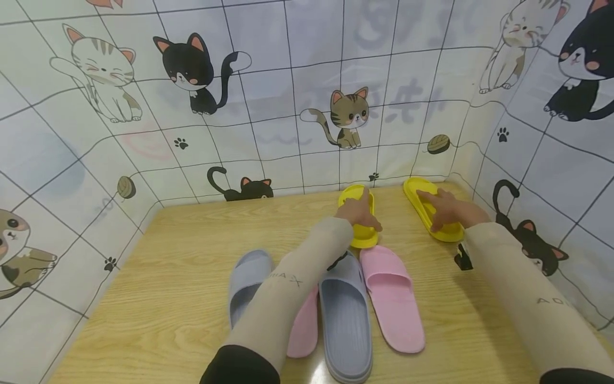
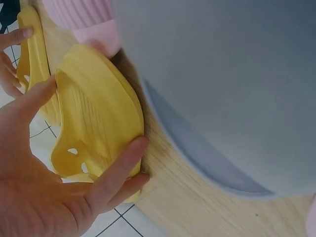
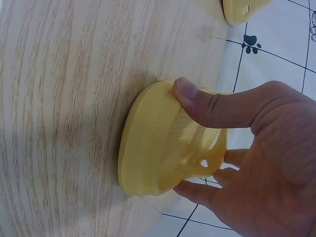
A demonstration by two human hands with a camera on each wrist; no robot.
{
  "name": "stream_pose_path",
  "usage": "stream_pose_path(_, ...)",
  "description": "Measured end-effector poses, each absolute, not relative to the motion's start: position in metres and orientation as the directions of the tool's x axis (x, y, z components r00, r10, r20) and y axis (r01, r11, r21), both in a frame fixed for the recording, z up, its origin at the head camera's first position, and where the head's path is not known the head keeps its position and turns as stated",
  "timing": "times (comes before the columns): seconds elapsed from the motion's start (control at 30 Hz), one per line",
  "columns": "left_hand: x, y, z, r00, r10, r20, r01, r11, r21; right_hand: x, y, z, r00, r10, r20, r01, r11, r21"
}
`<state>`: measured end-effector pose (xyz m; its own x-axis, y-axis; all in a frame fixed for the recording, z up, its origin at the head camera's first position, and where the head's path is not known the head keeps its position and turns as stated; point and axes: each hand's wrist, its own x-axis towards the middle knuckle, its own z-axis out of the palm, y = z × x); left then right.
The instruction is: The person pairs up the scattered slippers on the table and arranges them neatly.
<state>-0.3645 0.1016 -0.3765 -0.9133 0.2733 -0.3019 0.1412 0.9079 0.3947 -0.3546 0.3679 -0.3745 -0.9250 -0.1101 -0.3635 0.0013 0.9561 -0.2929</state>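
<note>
Two yellow slippers lie near the back wall on a wood-grain surface. My left hand (image 1: pixel 357 210) grips the left yellow slipper (image 1: pixel 365 237), thumb along one side edge and fingers along the other, as the left wrist view shows. My right hand (image 1: pixel 451 208) holds the right yellow slipper (image 1: pixel 448 233), which lies at a slant by the right corner. In the right wrist view the thumb lies on one edge of that slipper (image 3: pixel 158 143), and the fingers are at its opposite side. The slippers' openwork uppers show in both wrist views.
Closer in lie two grey slippers (image 1: pixel 346 325) and two pink slippers (image 1: pixel 395 314), some partly hidden under my left sleeve (image 1: pixel 297 277). The right pink one reaches close to the left yellow slipper. Cat-print walls (image 1: pixel 268 128) enclose the wood-grain surface (image 1: pixel 187 256).
</note>
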Motion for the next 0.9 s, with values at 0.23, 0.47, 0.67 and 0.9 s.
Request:
stream_pose_path(0.23,-0.367,0.105,-0.377,-0.899,0.254,-0.358,0.116,0.923,0.366,-0.355,0.364,-0.374,-0.927,-0.093,-0.364,0.018,0.957,-0.291)
stream_pose_path(0.47,-0.363,0.107,-0.371,-0.89,0.266,-0.37,0.131,0.927,0.352,-0.357,0.366,-0.377,-0.928,-0.075,-0.366,0.034,0.959,-0.281)
stream_pose_path(0.67,-0.358,0.113,-0.37,-0.886,0.284,-0.366,0.139,0.917,0.375,-0.359,0.367,-0.379,-0.927,-0.07,-0.37,0.038,0.96,-0.277)
stream_pose_path(0.9,-0.359,0.117,-0.372,-0.88,0.33,-0.342,0.178,0.896,0.408,-0.355,0.364,-0.375,-0.927,-0.066,-0.369,0.039,0.962,-0.271)
